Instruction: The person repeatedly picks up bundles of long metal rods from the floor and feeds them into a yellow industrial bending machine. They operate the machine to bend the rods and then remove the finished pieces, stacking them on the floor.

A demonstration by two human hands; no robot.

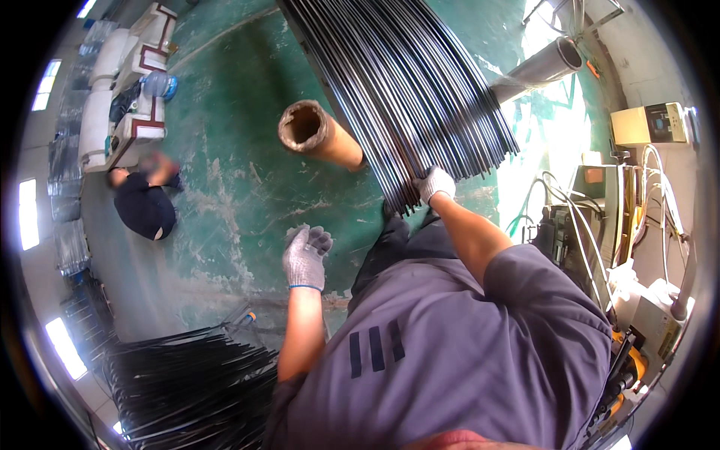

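Observation:
Long, thin black strips [405,82] lie side by side in a wide bundle reaching from the far edge toward my body. My right hand [435,184], in a pale knit glove, is closed at the near ends of these strips; its fingertips are partly hidden. My left hand [307,259], in a matching glove, is raised over the green floor with fingers loosely curled and the thumb apart. Nothing shows in it. Between that hand and the bundle is a brown cardboard tube [330,140], its hollow end facing up.
A dark tube [541,69] sticks out at the bundle's right. Behind my left arm lies a heap of black strips [187,386]. A person [146,202] crouches at left by a pale sofa [139,127]. Cables [577,217] and a beige box [649,125] stand at right.

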